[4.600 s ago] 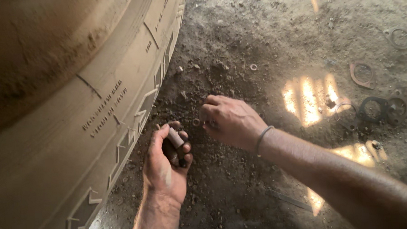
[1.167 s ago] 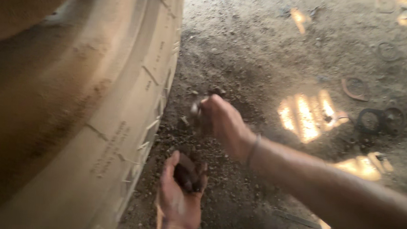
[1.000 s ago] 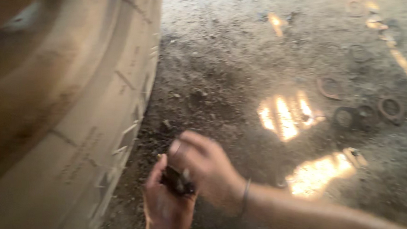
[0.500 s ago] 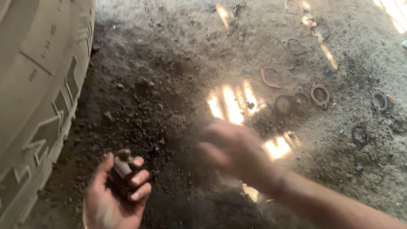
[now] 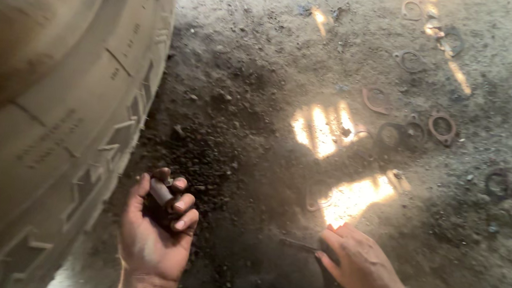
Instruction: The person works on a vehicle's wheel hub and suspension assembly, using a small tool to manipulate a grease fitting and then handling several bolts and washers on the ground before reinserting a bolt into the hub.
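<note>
left hand (image 5: pixel 157 232): palm up, fingers curled round small dark cylindrical metal parts (image 5: pixel 163 194), cupped beside the big dusty tyre (image 5: pixel 53 110).
right hand (image 5: pixel 362 265): fingers narrow on a thin dark rod (image 5: pixel 298 244) lying on the dirt floor (image 5: pixel 258 103).

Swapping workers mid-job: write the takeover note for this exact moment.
Left hand: palm up beside the big tyre, fingers curled around several small dark metal pieces.
Right hand: down on the dirty floor, fingertips at a thin dark rod; grip unclear.
Done: a handful gathered.
Left: metal rings lie scattered beyond the sunlit patches.
</note>
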